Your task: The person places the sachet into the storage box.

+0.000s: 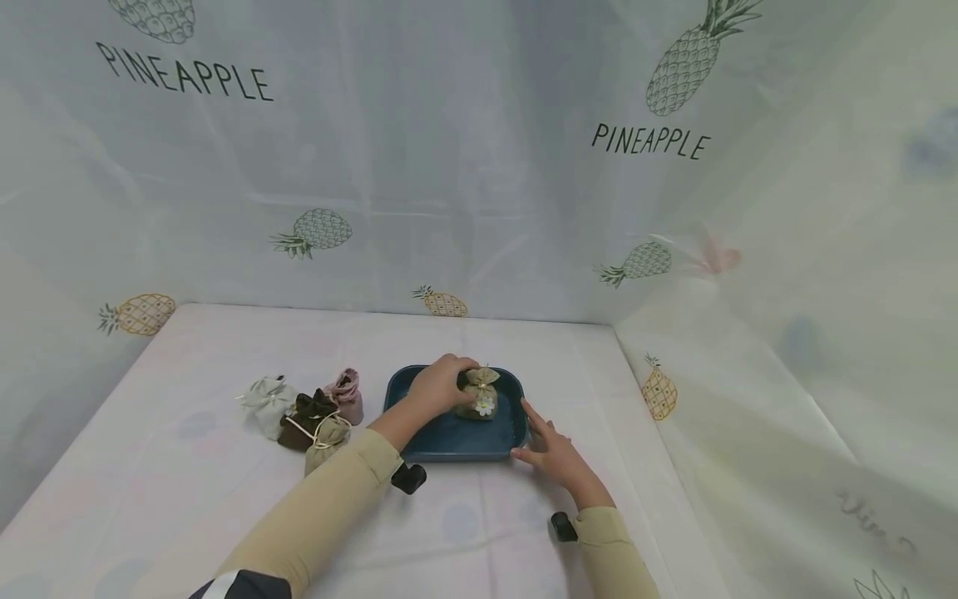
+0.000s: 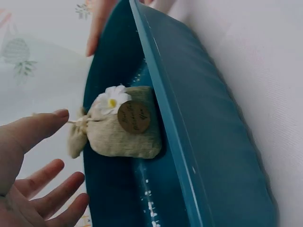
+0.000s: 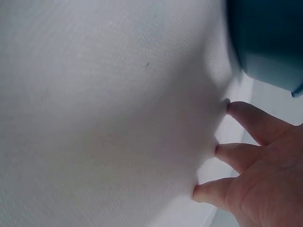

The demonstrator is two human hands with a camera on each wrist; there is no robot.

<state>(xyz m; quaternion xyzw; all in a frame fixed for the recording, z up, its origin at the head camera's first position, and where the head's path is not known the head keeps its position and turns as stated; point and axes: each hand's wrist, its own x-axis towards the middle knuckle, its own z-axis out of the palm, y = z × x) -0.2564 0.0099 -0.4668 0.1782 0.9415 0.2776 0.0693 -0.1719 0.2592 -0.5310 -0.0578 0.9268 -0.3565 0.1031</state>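
One pouch (image 2: 113,143) in tray (image 1: 456,455) | left grip (image 1: 441,388) spread near its tie (image 2: 81,121), right grip (image 1: 552,452) spread beside tray | I judge a snagged tie could drag it askew

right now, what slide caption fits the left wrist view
Left hand near a beige pouch with a white flower and round tag, in a blue tray.

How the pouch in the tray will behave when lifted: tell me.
The pouch probably yields when pinched, its woven cloth looking soft. It seems unlikely to roll, given its squarish end. The coarse weave likely resists slipping.
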